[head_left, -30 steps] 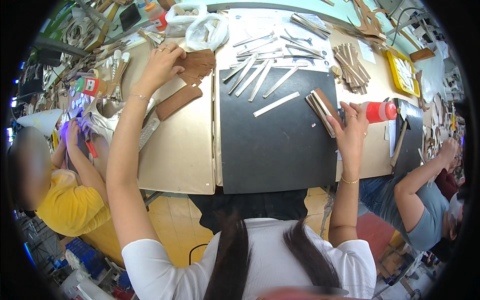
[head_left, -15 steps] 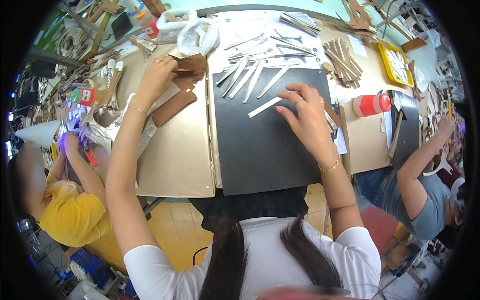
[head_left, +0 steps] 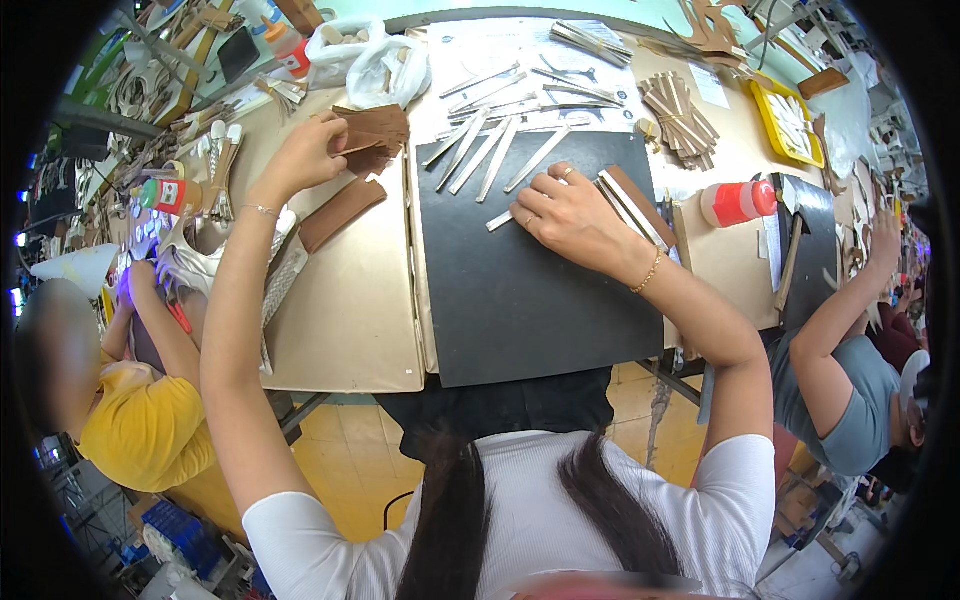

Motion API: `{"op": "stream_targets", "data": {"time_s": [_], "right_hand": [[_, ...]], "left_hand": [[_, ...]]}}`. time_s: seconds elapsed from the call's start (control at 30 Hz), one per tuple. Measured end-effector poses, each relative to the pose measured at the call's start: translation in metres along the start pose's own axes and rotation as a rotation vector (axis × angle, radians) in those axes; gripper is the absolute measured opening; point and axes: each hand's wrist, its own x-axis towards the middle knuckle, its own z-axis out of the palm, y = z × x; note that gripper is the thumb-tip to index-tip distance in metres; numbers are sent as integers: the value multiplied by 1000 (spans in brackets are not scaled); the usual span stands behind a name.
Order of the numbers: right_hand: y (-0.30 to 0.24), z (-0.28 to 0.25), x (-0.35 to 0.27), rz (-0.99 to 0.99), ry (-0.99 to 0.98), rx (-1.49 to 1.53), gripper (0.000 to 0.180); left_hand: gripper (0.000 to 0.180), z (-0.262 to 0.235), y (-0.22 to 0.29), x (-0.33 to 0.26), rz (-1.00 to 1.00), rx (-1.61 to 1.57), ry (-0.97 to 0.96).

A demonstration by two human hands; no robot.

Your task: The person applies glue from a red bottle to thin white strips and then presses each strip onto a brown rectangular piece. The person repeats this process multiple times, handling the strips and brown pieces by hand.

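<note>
My left hand (head_left: 305,158) is closed, its fingertips pinching a thin brown leather strip (head_left: 362,149) at the edge of a fanned pile of brown strips (head_left: 380,128). A separate stack of brown strips (head_left: 340,217) lies just below. Over the black mat (head_left: 530,310), my right hand (head_left: 580,215) has its fingers curled down on a pale narrow strip (head_left: 499,221); only one end of that strip shows. Several other pale strips (head_left: 483,160) are spread beyond it, across the mat's far edge and the printed sheet (head_left: 480,50). Brown and pale strips (head_left: 632,205) lie beside my right wrist.
Bundled strips (head_left: 680,120), a red-and-clear bottle (head_left: 738,204), a yellow tray (head_left: 786,122) and a hammer (head_left: 791,265) are on the right. Plastic bags (head_left: 388,70) and another bottle (head_left: 287,47) stand at the back left. Co-workers sit on both sides, one in a yellow shirt (head_left: 150,425).
My right hand has moved left and its fingers have closed down over the pale strip. My left hand has drawn slightly back with a brown strip at its fingertips.
</note>
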Motion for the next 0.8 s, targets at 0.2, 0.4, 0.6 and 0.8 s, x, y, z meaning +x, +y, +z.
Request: {"op": "stream_targets", "data": {"time_s": [0.2,0.4,0.6,0.8], "right_hand": [[-12,-11,15,311,241,567,8],[-33,-46,4,820,293,1727,24],[-41,-70,-46,1047,368,1731,24],[-54,-67,-78,1119,184,1571,22]], "left_hand": [[18,-36,-6,4,-384,-524,-136],[22,-52,63,-27,-248,-694,76],[25,36,186,-59,-157,-807,-363],[31,90,226,-93,26,-199,332]]}}
